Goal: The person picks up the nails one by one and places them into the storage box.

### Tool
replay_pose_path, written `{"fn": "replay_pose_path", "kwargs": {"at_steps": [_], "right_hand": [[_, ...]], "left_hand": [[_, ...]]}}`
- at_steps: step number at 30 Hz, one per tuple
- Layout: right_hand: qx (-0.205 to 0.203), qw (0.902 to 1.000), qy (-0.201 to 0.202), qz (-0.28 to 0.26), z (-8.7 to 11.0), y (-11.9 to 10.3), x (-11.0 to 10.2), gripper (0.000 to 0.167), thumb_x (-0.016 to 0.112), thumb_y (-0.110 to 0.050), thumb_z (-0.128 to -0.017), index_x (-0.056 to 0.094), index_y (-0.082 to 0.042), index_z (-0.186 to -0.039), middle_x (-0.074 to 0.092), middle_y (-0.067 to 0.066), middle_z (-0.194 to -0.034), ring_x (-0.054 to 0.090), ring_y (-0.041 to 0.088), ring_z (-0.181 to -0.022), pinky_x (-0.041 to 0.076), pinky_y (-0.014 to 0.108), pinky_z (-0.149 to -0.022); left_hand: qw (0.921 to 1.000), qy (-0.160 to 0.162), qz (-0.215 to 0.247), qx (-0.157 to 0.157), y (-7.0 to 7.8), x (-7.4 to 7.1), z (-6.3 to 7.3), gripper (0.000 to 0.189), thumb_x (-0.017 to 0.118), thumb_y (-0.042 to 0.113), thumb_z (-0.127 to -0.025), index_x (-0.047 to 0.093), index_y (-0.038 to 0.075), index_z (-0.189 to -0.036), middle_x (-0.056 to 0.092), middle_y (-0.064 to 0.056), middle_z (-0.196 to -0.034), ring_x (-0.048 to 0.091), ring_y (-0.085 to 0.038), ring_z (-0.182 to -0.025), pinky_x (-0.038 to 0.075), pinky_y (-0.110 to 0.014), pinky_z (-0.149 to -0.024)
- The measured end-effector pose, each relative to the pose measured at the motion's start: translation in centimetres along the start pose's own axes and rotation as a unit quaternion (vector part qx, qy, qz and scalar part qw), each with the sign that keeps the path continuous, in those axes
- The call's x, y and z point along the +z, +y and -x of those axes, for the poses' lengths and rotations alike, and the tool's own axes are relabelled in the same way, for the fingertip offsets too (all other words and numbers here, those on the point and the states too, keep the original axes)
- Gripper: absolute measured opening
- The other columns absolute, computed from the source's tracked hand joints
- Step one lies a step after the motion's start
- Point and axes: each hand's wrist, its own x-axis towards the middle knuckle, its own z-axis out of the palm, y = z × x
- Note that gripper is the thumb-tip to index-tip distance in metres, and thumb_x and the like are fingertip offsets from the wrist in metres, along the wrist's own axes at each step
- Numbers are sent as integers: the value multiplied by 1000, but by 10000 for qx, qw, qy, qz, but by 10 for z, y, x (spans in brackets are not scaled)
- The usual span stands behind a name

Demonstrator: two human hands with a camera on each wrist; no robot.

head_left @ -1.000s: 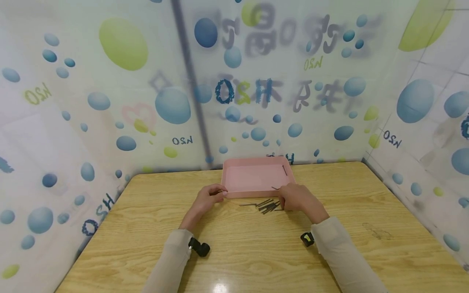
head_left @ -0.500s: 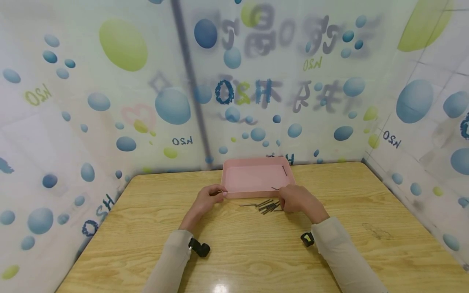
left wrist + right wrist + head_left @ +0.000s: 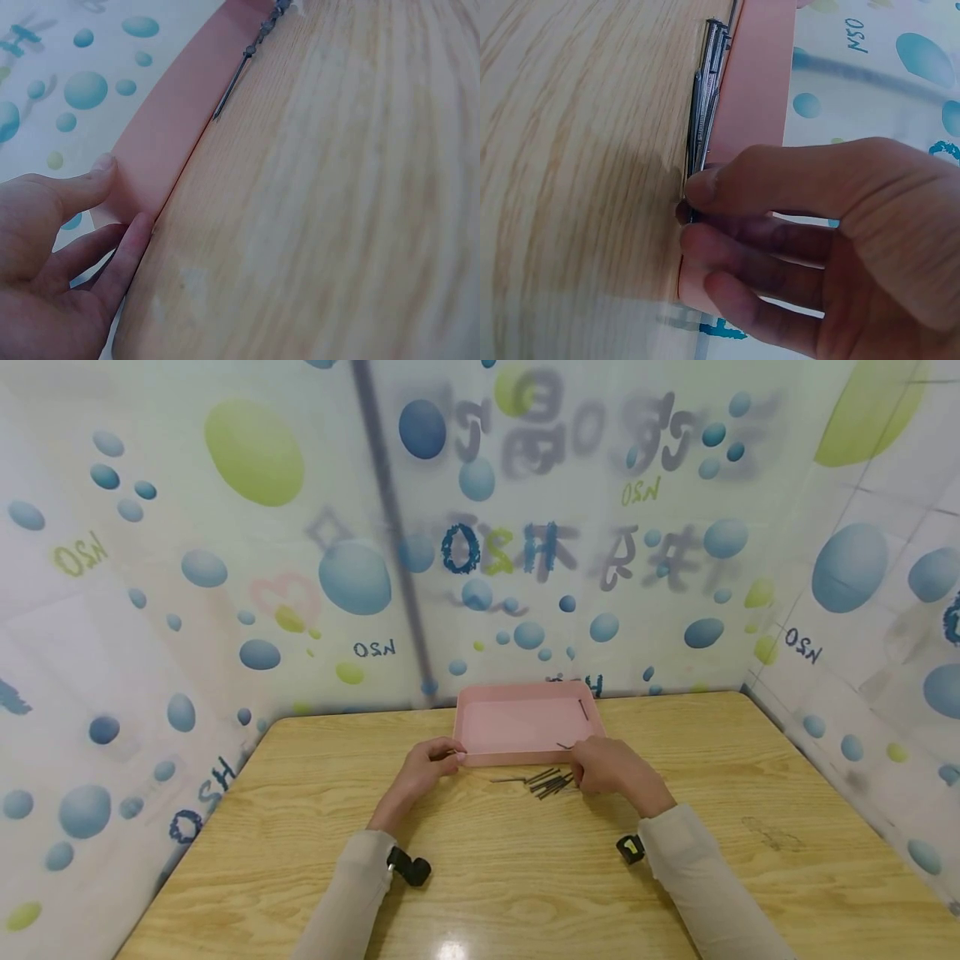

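A shallow pink tray (image 3: 525,758) stands at the table's far edge. My left hand (image 3: 424,770) holds its front left corner; in the left wrist view the thumb (image 3: 102,166) lies on the front wall and other fingers reach the bottom corner. Several dark metal nails (image 3: 549,782) lie in a loose pile before the tray. My right hand (image 3: 611,770) is at the pile's right end, thumb and index finger pinching a nail (image 3: 692,217), mostly hidden by the fingers. Inside the tray, one nail (image 3: 583,710) lies near the right wall and another (image 3: 563,746) near the front.
The wooden table (image 3: 495,877) reaches toward me, with faint dark scribbles (image 3: 771,835) on its right side. A patterned curtain (image 3: 480,635) hangs close behind the tray. Black wrist cameras sit at both cuffs.
Both hands and the tray keep their places. A nail that showed flat on the table beneath my right fingertips no longer shows there.
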Motion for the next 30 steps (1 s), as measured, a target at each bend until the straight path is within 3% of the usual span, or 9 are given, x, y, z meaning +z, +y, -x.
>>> {"fn": "replay_pose_path", "kwargs": {"at_steps": [6, 11, 19, 30], "right_hand": [[-51, 9999, 127, -53, 0, 1, -1, 31, 68, 4, -86, 62, -17, -64, 48, -6, -61, 42, 12, -58, 33, 28, -53], [-59, 9998, 169, -51, -1, 2, -2, 30, 69, 3, -86, 62, -17, -64, 49, -6, -61, 44, 12, -58, 35, 28, -54], [-102, 9996, 257, 19, -1, 2, -5, 30, 72, 0, -85, 62, -17, -63, 47, -7, -60, 42, 11, -58, 35, 28, -54], [-52, 9995, 315, -21, 1, 1, -8, 23, 71, 2, -84, 67, -15, -68, 56, -4, -63, 49, 14, -59, 39, 29, -55]], "left_hand": [[10000, 26, -26, -57, -20, 1, -12, 20, 64, 6, -102, 68, -7, -117, 69, -30, -113, 67, -39, -103, 60, -47, -94], [10000, 79, -53, -28, -32, 0, -18, 20, 65, 9, -102, 69, -4, -116, 71, -22, -111, 69, -33, -103, 61, -44, -92], [9999, 98, 38, -49, -33, 0, -17, 19, 68, 12, -100, 71, 0, -115, 73, -16, -110, 69, -23, -100, 61, -40, -93], [9999, 112, -14, -19, -30, 0, -16, 20, 66, 10, -101, 70, -3, -116, 71, -24, -111, 69, -34, -104, 61, -43, -91]]}}
